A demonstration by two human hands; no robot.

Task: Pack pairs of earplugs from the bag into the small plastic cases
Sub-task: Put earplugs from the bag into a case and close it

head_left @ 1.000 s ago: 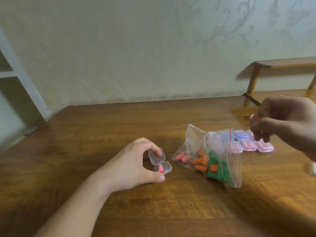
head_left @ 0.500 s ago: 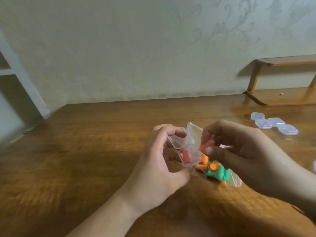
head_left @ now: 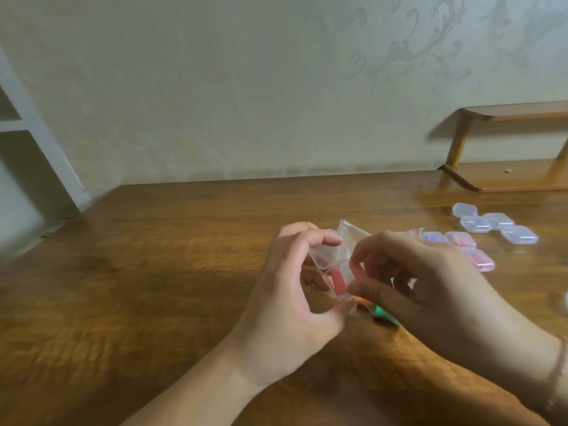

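My left hand point(head_left: 285, 290) holds a small clear plastic case point(head_left: 330, 262) open above the wooden table point(head_left: 153, 256), its lid tipped up. One pink earplug point(head_left: 338, 282) lies in the case's lower half. My right hand point(head_left: 430, 290) pinches a second pink earplug point(head_left: 356, 270) between thumb and forefinger, right at the case's opening. The clear zip bag point(head_left: 353, 232) of earplugs lies behind and under my hands, mostly hidden; orange and green earplugs point(head_left: 379, 310) peek out below my right thumb.
Several empty clear cases point(head_left: 495, 224) lie at the right back of the table. Cases holding pink earplugs point(head_left: 470, 247) sit just in front of them. A wooden shelf point(head_left: 507, 176) stands at the far right corner against the wall.
My right hand came from the cases at the right to the bag, then brought a pink earplug up to the open case. My left hand lifted the case and moved right.
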